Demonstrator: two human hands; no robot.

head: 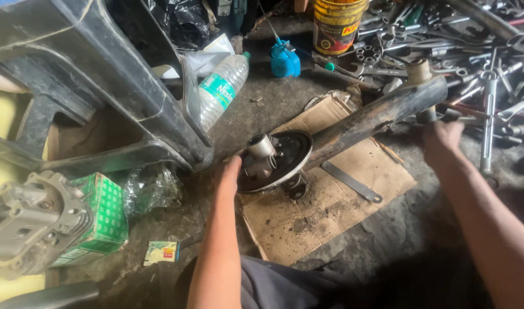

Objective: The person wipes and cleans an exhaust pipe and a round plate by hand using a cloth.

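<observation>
Outstretched left hand (230, 174), perhaps gripping hub (273, 161)

swing arm (376, 117): black, rust-streaked
cardboard sheet (325, 212): brown, oil-stained
bucket (337, 24): yellow
oil can (285, 59): blue
carton (102, 220): green, white-checked
bottle cap (246, 55): green

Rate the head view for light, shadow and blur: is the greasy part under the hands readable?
Head view: soft daylight, no harsh glare. The round hub by the left hand is sharp enough to read. The right hand on the long dark arm is slightly smeared. Deep shadow swallows the lower right floor; the tool pile looks softer and cluttered.
</observation>
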